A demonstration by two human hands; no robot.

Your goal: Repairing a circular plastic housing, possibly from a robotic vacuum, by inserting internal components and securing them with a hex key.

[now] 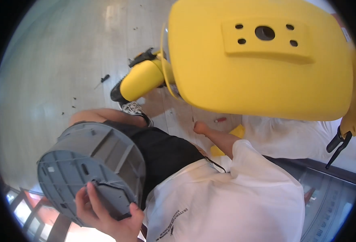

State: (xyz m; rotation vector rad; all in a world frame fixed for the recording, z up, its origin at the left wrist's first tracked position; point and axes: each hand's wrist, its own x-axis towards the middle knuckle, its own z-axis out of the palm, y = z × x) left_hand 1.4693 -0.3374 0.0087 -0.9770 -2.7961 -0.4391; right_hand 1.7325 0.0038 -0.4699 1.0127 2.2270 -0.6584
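A round grey plastic housing [117, 155] with ribbed sides rests tilted against my left thigh. My left hand [111, 218] is at its flat face, thumb and fingers closed around the edges of a flat grey cover [112, 198]. The face has slots and small openings. My right hand [200, 128] is curled into a fist beyond my lap, near the floor. Whatever its fingers may hold is hidden. Close by lies a small red-handled tool [220, 119]; its tip is hard to make out.
A large yellow shell [262, 76] with several holes fills the upper right. Beside it are a yellow rounded part [141, 80] and black levers [339, 147]. A black-handled screwdriver [104, 78] and several small dark pieces [74, 107] lie on the floor. White sheeting [287, 135] is at right.
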